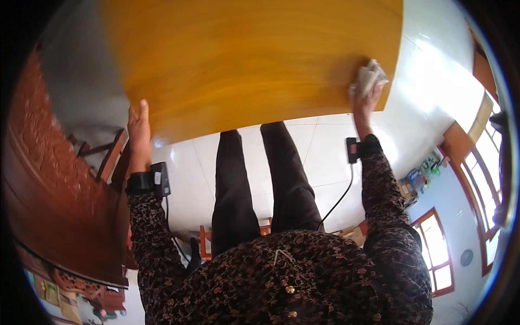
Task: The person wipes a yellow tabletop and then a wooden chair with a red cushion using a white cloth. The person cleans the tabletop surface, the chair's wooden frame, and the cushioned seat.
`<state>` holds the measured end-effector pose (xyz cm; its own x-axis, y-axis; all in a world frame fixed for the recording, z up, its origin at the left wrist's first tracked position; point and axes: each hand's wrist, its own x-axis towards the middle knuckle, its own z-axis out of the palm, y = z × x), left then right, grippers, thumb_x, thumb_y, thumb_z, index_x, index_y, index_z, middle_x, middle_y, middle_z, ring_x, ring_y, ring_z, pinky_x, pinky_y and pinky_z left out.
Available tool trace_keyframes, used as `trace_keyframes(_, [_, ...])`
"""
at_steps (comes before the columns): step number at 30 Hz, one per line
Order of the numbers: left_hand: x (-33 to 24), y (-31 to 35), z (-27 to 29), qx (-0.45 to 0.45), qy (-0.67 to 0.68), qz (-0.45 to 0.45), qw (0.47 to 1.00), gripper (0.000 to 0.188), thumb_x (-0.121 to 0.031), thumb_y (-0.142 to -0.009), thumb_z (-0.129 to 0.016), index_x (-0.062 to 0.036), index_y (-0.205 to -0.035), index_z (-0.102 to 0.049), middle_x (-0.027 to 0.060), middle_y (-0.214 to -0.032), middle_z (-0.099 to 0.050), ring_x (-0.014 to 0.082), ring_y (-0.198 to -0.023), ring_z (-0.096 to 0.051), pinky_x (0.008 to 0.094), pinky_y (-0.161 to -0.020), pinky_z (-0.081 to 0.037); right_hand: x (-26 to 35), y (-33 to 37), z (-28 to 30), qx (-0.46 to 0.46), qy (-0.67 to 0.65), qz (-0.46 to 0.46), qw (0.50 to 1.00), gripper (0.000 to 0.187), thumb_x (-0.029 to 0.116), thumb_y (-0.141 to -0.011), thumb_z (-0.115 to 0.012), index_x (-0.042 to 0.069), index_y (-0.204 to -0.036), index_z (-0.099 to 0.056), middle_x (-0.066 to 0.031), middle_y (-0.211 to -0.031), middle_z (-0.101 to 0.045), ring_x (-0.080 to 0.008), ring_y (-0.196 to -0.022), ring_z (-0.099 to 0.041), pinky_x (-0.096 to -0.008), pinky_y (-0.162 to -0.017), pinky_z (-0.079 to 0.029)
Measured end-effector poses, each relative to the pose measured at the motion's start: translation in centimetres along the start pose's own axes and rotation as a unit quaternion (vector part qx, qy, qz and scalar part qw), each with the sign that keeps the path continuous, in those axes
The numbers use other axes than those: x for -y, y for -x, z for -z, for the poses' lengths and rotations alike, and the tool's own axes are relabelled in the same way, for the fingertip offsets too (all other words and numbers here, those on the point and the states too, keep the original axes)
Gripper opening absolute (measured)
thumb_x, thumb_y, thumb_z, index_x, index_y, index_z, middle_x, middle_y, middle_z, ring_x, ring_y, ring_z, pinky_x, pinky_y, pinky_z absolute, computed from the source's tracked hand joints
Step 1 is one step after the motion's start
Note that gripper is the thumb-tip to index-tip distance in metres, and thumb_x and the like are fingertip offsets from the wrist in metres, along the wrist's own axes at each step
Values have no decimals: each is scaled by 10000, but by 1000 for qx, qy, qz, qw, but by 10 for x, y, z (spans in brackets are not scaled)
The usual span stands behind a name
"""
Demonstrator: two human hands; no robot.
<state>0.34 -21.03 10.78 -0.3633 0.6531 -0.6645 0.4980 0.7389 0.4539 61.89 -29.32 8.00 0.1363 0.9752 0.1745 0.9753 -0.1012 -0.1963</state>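
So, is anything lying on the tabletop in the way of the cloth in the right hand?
Nothing visible. The right hand presses the white cloth on the yellow tabletop, which looks bare. The left hand only grips its near edge.

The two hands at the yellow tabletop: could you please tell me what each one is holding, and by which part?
The right hand presses a bunched white cloth on the tabletop near its edge, fingers over the cloth's lower part. The left hand grips the tabletop's near-left edge.
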Motion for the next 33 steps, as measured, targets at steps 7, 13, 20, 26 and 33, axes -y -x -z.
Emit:
trace_keyframes(7, [28, -41, 18, 120, 278, 36, 952, 592, -416, -989, -637, 27, -1362, -517, 122, -1322, -604, 258, -1179, -598, 413, -999, -487, 165, 80, -35, 271, -49, 144, 951, 651, 173, -815, -670, 291, -1439, -525, -2, -1603, -353, -329, -1497, -266, -632, -1157, -235])
trace_keyframes(13, [38, -99, 56, 58, 281, 78, 955, 615, -419, -999, -618, 32, -1395, -483, 144, -1393, -566, 279, -1231, -571, 427, -1041, -454, 68, 54, -13, 178, -13, -98, 979, 614, 153, -883, -627, 138, -1476, -468, -122, -1555, -399, -344, -1478, -288, -604, -1188, -190])
trace_keyframes(20, [20, -111, 52, -51, 131, 49, 989, 695, -395, -955, -691, 42, -1437, -446, 161, -1415, -542, 283, -1211, -587, 411, -987, -502, 80, 57, -24, 155, 11, -112, 981, 711, 257, -870, -695, 116, -1511, -422, -121, -1586, -361, -388, -1484, -271, -608, -1182, -200])
trace_keyframes(26, [-89, -93, -27, -39, -304, -188, 933, 1058, -557, -831, -747, 1, -1566, -229, 284, -1606, -203, 416, -1481, -258, 498, -1172, -312, 102, 14, -24, 189, -13, 10, 982, 602, 247, -921, -651, 306, -1488, -455, -56, -1610, -341, -349, -1507, -248, -593, -1207, -178])
trace_keyframes(33, [-122, -101, -66, -62, -471, -129, 871, 1405, -734, -646, -780, -19, -1590, -25, 377, -1601, 16, 560, -1484, -29, 621, -1194, -112, 11, -21, -35, 45, -70, -182, 980, 627, 257, -955, -607, 165, -1533, -381, -146, -1633, -256, -428, -1507, -182, -613, -1189, -161])
